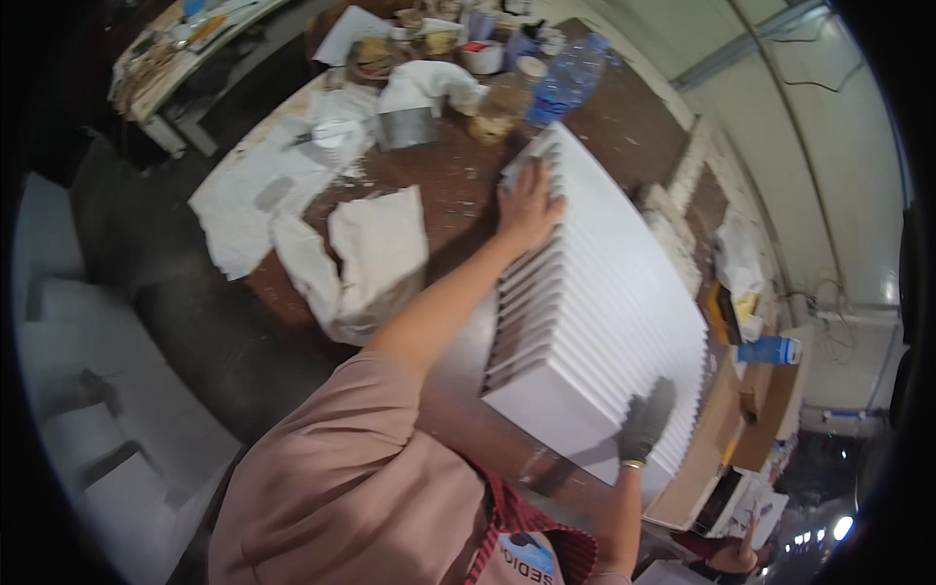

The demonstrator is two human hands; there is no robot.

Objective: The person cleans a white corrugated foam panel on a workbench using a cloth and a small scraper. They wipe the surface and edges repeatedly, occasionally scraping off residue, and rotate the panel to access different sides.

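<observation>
A large white block with rows of parallel slats [614, 283] lies on the brown table [448, 185] in front of me. My left hand [529, 207] is bare and rests at its far left edge, with the fingers stretched out over the slat ends. On the near right part of the ridged top lies my right hand [647, 421], in a grey glove. Its fingers look extended and flat, though somewhat blurred. Crumpled white sheets [375, 253] are spread on the table to the left of the block.
Behind the block stand a clear bluish plastic bottle [570, 83], a jar [499, 109] and a metal can [406, 127]. An open cardboard box [770, 419] and a blue bottle [770, 351] are at the right. A person [731, 556] shows at the lower right.
</observation>
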